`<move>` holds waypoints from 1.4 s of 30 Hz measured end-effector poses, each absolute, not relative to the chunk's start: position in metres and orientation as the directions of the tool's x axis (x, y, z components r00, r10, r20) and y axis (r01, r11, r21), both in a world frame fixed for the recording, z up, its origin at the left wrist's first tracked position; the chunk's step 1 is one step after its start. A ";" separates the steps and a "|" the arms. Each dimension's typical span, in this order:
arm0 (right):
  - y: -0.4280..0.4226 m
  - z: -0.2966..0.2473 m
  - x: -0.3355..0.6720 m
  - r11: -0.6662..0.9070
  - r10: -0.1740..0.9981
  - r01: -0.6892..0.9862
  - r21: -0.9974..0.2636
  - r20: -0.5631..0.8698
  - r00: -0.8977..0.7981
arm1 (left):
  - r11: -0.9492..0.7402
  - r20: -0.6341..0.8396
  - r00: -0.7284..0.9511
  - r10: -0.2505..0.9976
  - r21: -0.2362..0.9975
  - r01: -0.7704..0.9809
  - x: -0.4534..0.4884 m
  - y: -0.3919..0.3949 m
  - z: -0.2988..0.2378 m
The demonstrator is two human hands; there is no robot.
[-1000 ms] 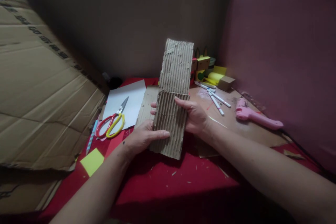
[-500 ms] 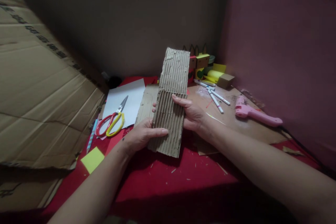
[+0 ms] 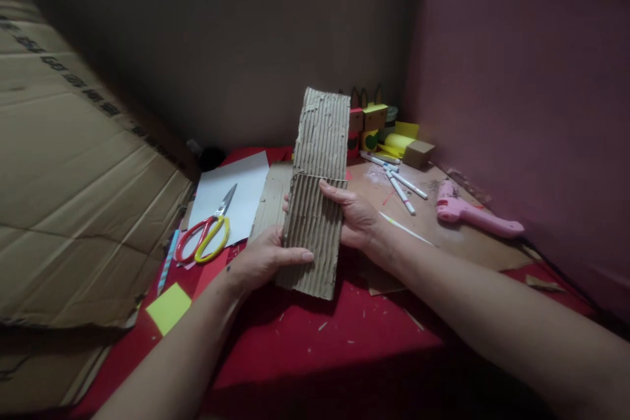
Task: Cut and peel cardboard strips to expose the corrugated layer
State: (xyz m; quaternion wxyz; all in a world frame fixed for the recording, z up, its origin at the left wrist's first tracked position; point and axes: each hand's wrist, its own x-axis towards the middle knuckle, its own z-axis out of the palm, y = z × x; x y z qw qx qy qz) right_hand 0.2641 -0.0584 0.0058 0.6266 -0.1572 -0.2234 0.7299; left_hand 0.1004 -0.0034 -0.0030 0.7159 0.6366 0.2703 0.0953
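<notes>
Both hands hold a long strip of corrugated cardboard [image 3: 317,230] tilted upright above the red table cover. A crosswise seam runs across it near the middle, and its ridged side faces me. My left hand [image 3: 270,252] grips the lower left edge, thumb lying over the ridges and fingers behind. On the right edge, my right hand [image 3: 357,216] is closed with its thumb just below the seam. Behind the strip, to the left, is a flatter piece of cardboard [image 3: 270,200]. The fingers behind the strip are mostly hidden.
Scissors [image 3: 211,230] with red and yellow handles lie on white paper [image 3: 251,174] at left, near a yellow paper square [image 3: 168,308]. A large cardboard sheet [image 3: 73,177] leans far left. Markers [image 3: 401,191] and a pink glue gun [image 3: 475,215] lie right; small box figures [image 3: 371,121] stand behind.
The whole view has shifted slightly, so most things appear a little further left. Both hands keep the same hold on the cardboard strip.
</notes>
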 end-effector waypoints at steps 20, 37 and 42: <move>-0.070 0.009 0.269 -0.127 0.929 -0.780 -0.613 0.201 -0.310 | 0.018 -0.231 0.879 0.417 0.969 0.246 0.097 -0.005 -0.003; -0.071 0.016 0.262 0.125 0.986 -0.725 -0.677 0.168 0.013 | 0.077 -0.170 0.869 0.464 0.985 0.152 0.098 -0.005 -0.004; -0.071 0.017 0.262 0.155 0.980 -0.698 -0.699 0.197 0.020 | 0.118 -0.186 0.859 0.477 0.982 0.147 0.098 -0.006 0.000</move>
